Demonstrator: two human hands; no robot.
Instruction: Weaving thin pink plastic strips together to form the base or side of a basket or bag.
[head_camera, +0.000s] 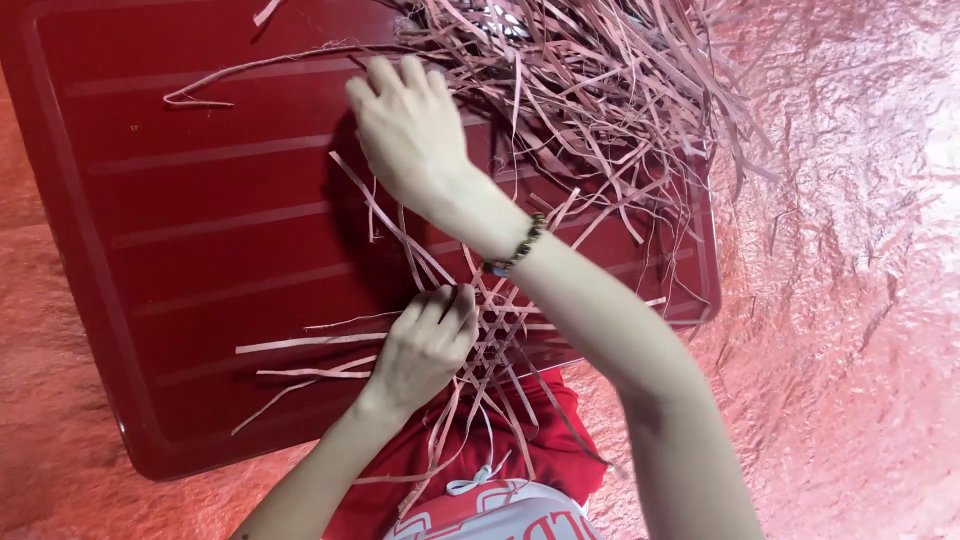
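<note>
A small woven lattice of thin pinkish strips (497, 335) lies at the near edge of a dark red ribbed tray (200, 230). My left hand (428, 345) rests on its left side with the fingers curled, pinching and pressing the weave down. My right hand (410, 130), with a bead bracelet (517, 248) on the wrist, reaches across to the far side. Its fingers bend into the edge of a big loose pile of strips (590, 90). Its fingertips are hidden, so I cannot tell whether they grip a strip. Long strips trail from under it towards the lattice.
A few loose strips (300, 345) lie on the tray left of my left hand. The tray sits on crinkled pinkish sheeting (850, 300). My red clothing with a white cord (480, 475) shows below the tray's near edge.
</note>
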